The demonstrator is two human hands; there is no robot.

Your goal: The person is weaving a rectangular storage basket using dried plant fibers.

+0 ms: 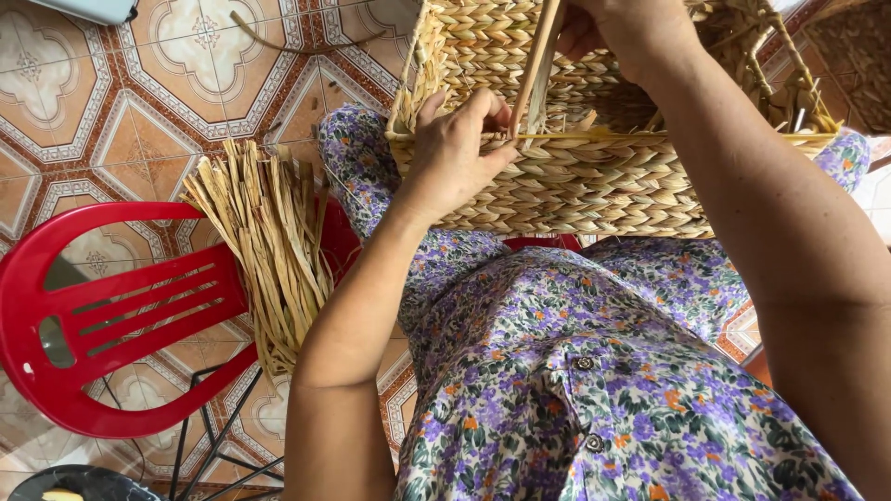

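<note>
A woven straw basket rests on my knees, its open top facing me. My left hand pinches the basket's near rim, thumb and fingers closed on the rim weave beside a flat pale strand. My right hand is at the top of the view, closed on a long flat straw strand that runs down to the rim by my left fingers. A thin yellow strand lies along the rim. My lap is covered by a purple floral garment.
A bundle of dried straw strands leans over a red plastic chair at my left. Patterned floor tiles lie around. A dark metal frame and a black object sit bottom left. Another woven piece is top right.
</note>
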